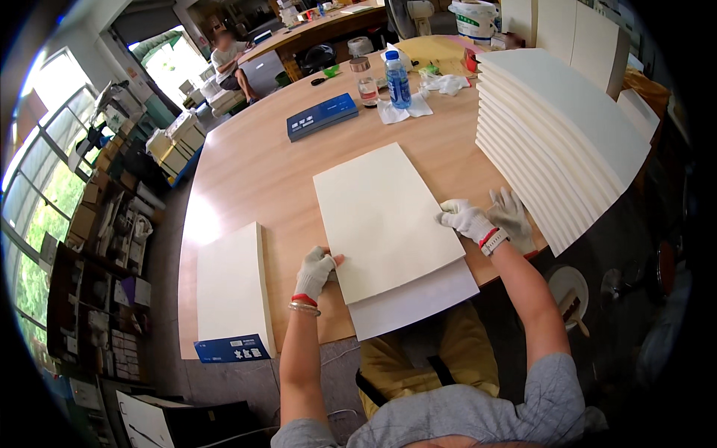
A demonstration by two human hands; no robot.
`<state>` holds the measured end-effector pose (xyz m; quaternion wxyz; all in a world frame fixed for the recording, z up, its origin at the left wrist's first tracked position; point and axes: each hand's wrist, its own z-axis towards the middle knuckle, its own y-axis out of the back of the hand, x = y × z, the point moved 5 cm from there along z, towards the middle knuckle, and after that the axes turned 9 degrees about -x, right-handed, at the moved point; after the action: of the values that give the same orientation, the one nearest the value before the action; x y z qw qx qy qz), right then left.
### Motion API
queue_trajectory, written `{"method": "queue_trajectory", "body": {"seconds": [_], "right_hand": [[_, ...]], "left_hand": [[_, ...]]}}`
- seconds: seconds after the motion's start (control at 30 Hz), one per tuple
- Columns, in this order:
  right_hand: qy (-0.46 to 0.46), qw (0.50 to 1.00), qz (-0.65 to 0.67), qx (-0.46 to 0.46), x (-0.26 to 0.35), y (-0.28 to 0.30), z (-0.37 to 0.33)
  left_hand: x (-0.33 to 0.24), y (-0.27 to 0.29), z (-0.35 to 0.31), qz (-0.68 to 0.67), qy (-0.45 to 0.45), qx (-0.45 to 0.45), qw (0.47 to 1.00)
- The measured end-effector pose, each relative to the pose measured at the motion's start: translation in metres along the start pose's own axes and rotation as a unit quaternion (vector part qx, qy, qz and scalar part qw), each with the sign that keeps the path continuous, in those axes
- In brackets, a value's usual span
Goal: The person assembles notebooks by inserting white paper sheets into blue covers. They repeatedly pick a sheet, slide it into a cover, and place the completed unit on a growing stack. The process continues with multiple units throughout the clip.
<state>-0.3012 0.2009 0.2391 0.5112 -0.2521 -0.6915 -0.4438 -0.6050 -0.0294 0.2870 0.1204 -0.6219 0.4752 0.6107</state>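
Observation:
In front of me on the table lies a cream-white rectangular board (388, 216). A white sheet (418, 299) sticks out from under its near edge. My left hand (314, 272), in a white glove with bare fingertips, grips the board's left edge, its thumb toward the board. On the opposite edge my right hand (467, 221), also gloved, is closed with its fingertips at the rim. A loose pale glove (512, 215) lies on the table just right of that hand.
To the right rises a tall stack of white boards (553, 142). A white box with a blue end (232, 287) lies at left. Farther back are a blue box (323, 117), a blue-capped bottle (397, 81), a glass bottle (364, 82) and crumpled tissues (446, 82). A person (228, 63) sits far off.

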Motion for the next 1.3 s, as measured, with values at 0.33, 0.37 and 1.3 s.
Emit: {"method": "queue_trajectory", "body": {"seconds": [0.33, 0.37, 1.3], "right_hand": [[0.066, 0.988, -0.141, 0.002, 0.023, 0.007, -0.005], [0.069, 0.988, -0.139, 0.008, 0.026, 0.007, -0.005], [0.281, 0.945, -0.135, 0.101, 0.08, -0.001, -0.096]], "left_hand": [[0.029, -0.008, -0.131, 0.203, -0.279, -0.14, 0.928], [0.032, -0.008, -0.129, 0.185, -0.265, -0.133, 0.937], [-0.042, -0.028, -0.152, 0.373, -0.443, 0.034, 0.815]]}}
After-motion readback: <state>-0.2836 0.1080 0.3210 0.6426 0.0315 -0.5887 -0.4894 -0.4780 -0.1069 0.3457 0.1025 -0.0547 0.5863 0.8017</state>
